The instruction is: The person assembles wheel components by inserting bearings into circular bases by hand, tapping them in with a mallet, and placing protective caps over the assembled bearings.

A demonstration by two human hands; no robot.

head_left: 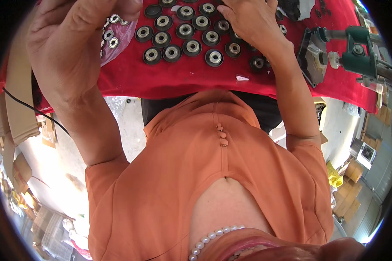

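Note:
Several black round wheels (172, 53) with silvery metal bearings in their centres lie on the red tablecloth (196, 80). At the upper left my left hand (69, 48) is raised close to the camera. Its fingers bend together at the top edge; whatever they hold is hidden. Beside it, small loose ring bearings (113, 42) lie on a pink plastic bag (125, 37). My right hand (252, 21) reaches over the wheels at the right of the group, thumb stretched out to the left. Its other fingers are mostly cut off by the top edge, and nothing shows in its grasp.
A green hand press (359, 52) with a dark metal base (312, 58) stands at the table's right. A white scrap (242, 78) lies near the front edge. Cardboard (19, 104) and a black cable (35, 109) are at the left; boxes (347, 204) stand lower right.

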